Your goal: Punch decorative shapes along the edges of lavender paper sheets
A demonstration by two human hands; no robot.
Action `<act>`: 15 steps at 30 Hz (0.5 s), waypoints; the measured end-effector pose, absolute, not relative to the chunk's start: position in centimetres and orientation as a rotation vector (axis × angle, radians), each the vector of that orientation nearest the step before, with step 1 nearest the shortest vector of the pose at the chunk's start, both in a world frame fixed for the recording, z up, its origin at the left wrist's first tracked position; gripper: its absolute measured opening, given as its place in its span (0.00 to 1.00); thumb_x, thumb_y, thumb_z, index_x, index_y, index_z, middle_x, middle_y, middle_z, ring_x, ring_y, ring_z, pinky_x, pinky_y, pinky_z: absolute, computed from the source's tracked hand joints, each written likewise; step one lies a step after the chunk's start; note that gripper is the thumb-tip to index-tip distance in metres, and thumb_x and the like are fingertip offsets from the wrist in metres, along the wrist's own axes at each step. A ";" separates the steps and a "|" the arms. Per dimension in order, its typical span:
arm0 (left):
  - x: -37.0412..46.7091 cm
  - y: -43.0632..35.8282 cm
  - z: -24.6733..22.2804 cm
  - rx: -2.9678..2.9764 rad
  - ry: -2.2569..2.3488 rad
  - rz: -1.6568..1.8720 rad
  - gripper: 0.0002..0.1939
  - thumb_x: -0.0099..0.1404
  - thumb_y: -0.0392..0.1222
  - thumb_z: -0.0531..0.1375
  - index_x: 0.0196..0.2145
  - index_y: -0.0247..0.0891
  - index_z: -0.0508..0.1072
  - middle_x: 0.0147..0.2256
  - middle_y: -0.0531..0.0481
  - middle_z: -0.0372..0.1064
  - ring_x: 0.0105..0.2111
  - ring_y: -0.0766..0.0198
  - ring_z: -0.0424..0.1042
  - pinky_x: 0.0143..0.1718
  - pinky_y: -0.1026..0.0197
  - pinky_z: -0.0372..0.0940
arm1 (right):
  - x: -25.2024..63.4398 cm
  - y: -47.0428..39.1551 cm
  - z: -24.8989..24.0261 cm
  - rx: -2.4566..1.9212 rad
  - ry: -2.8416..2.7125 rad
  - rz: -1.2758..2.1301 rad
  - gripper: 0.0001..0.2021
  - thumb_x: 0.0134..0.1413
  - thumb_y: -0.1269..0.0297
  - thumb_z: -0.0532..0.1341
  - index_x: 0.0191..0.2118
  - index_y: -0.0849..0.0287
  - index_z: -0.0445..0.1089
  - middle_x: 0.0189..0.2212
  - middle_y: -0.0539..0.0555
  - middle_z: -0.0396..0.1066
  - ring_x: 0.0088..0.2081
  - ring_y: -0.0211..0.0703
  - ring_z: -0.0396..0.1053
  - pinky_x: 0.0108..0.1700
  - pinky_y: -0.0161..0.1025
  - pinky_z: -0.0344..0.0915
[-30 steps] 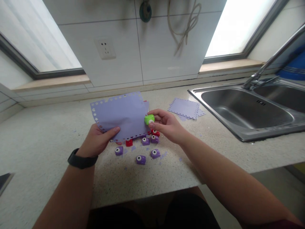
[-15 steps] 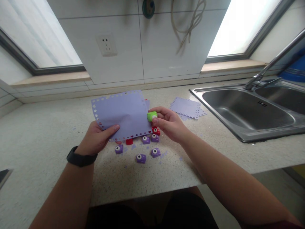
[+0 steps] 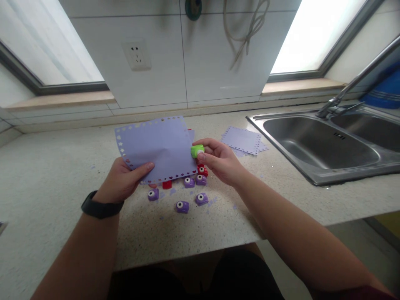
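Note:
My left hand (image 3: 126, 177) pinches the lower left of a light purple paper sheet (image 3: 156, 148), thumb on top and fingers beneath. Small shaped holes run along its left, top and bottom edges. Between the thumb and fingers of my right hand (image 3: 220, 160) is a green craft punch (image 3: 197, 151), set at the sheet's right edge. Below the sheet, several purple punches (image 3: 182, 206) with white buttons lie on the counter. A red punch (image 3: 202, 170) sits close under my right hand, and another red punch (image 3: 167, 184) is partly covered by the paper.
More punched purple sheets (image 3: 242, 139) lie stacked at the right, beside the steel sink (image 3: 321, 141) and its faucet (image 3: 331, 104). Paper scraps dot the speckled counter (image 3: 62, 179). A wall socket (image 3: 136, 55) is behind.
The whole view has shifted slightly. My hands, the sheet and the green punch keep nearly the same positions relative to each other.

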State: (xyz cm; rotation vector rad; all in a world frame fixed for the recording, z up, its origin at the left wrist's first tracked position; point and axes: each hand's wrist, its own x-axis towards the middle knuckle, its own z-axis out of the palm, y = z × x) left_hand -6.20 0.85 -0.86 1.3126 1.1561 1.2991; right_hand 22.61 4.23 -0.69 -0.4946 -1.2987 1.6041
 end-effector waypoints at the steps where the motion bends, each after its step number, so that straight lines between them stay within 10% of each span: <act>1: -6.2 0.8 -0.9 1.316 1.156 1.301 0.13 0.58 0.45 0.75 0.42 0.49 0.86 0.46 0.50 0.85 0.47 0.49 0.83 0.54 0.48 0.77 | 22.6 4.3 -0.7 -0.493 -1.301 1.604 0.18 0.53 0.60 0.77 0.48 0.55 0.76 0.33 0.47 0.77 0.32 0.34 0.73 0.37 0.33 0.73; 15: -6.5 0.9 -1.2 1.382 1.209 1.259 0.19 0.59 0.47 0.74 0.48 0.45 0.85 0.48 0.47 0.84 0.50 0.45 0.82 0.58 0.42 0.74 | 22.6 4.3 -0.9 -0.542 -1.343 1.583 0.20 0.52 0.58 0.77 0.49 0.55 0.76 0.34 0.48 0.77 0.34 0.35 0.74 0.37 0.33 0.73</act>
